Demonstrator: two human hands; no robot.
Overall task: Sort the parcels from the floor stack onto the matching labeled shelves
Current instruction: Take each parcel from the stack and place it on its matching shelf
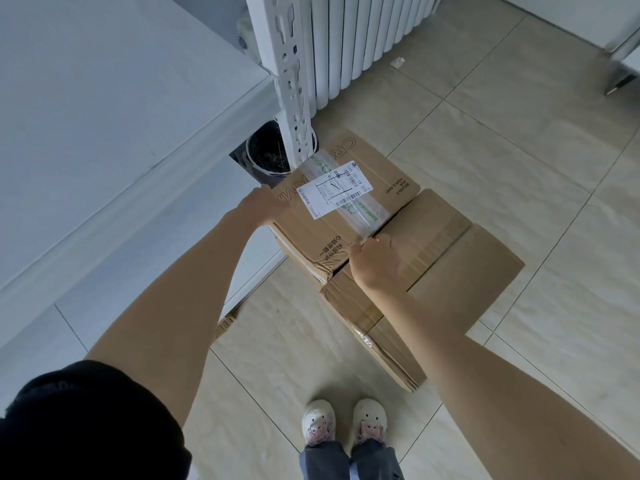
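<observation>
At far left, a white shelf board (pixel 104 109) filling that side, its perforated upright (pixel 292 95) coming down to floor level just beyond the stack. Behind the upright, a dark bin (pixel 266 157), and farther right a white radiator (pixel 349 39). Nearer and lower, left hand (pixel 261 204) wrapped over the far-left corner of the top parcel (pixel 346 209), fingers curled past the edge and out of sight, so closed on the box as far as can be told. Parcel itself: brown carton with a white shipping label (pixel 334 188) and clear tape, lying on the floor stack between the two hands, long axis running from near-left to far-right. Right hand (pixel 375 261) clamped on the near edge, thumb on top by the tape end, fingers tucked under between this carton and the lower box (pixel 450 271) beneath it. Both hands equally on the load, gripping opposite sides; lift likely straight up and then leftward toward the shelf. Chief obstruction by that judgement: the upright, touching or just beside the parcel's far corner, and the shelf's edge overhanging on the left. Tiled floor (pixel 519 150) to the right bare apart from a small scrap (pixel 398 61) near the radiator; shoes (pixel 343 422) at near centre, clear of the stack.
</observation>
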